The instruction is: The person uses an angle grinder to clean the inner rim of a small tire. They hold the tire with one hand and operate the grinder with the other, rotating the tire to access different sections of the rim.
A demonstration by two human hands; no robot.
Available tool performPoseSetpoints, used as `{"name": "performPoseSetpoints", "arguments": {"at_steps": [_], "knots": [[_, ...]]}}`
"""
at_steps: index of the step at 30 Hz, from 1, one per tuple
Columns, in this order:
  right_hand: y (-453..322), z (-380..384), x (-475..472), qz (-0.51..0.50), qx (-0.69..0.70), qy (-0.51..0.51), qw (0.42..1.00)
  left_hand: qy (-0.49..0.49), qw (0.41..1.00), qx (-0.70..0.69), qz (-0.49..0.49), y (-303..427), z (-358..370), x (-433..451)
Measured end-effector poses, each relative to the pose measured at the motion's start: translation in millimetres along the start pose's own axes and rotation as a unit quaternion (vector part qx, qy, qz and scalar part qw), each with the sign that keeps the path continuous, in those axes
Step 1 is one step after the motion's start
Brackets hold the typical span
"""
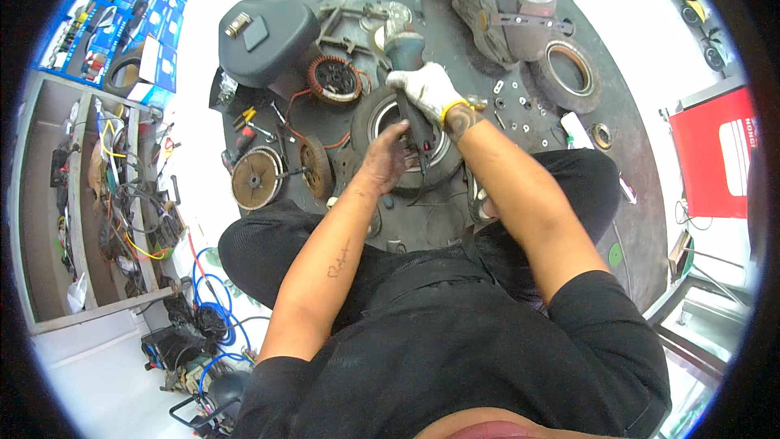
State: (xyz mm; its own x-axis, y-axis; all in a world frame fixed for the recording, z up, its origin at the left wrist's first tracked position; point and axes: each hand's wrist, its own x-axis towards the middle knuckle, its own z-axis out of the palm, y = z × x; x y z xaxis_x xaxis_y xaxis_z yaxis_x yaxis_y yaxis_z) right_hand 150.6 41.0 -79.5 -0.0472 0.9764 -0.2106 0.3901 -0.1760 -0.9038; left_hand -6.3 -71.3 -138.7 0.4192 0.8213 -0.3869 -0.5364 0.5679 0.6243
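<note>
My right hand (426, 88), in a white work glove with a yellow cuff, grips a corded power tool (407, 52) that looks like an angle grinder. Its teal housing points away from me, and its black rear end (417, 128) points back. Bare, my left hand (387, 161) is beside that rear end, thumb and fingers apart; whether it touches the tool I cannot tell. Beneath both hands a small wheel with a black tyre (364, 125) lies flat on the floor between my legs. The hands and tool hide part of its metal rim (443, 155).
Left of the wheel lie a copper-wound stator (335, 79), a round metal cover (255, 178), a brown disc (317, 167) and pliers (247, 116). A scooter seat (274, 42) stands beyond. On the right are loose washers (523, 100), another tyre (570, 76) and a scooter's rear end (533, 30).
</note>
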Motion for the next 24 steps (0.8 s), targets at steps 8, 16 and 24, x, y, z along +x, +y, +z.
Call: {"name": "performPoseSetpoints", "arguments": {"at_steps": [8,16,24], "knots": [[-132.1,-64.4,-66.1,-0.102,0.083,-0.009,0.991,-0.012,0.989,0.081,0.123,43.1,92.3,-65.2],[-135.6,-68.7,-86.4,-0.204,0.176,-0.009,0.963,-0.046,0.998,-0.025,0.026,41.8,114.2,-74.4],[-97.6,-80.9,-79.6,-0.116,0.245,-0.006,0.963,-0.057,0.997,-0.056,-0.021,27.9,125.3,-59.1]]}}
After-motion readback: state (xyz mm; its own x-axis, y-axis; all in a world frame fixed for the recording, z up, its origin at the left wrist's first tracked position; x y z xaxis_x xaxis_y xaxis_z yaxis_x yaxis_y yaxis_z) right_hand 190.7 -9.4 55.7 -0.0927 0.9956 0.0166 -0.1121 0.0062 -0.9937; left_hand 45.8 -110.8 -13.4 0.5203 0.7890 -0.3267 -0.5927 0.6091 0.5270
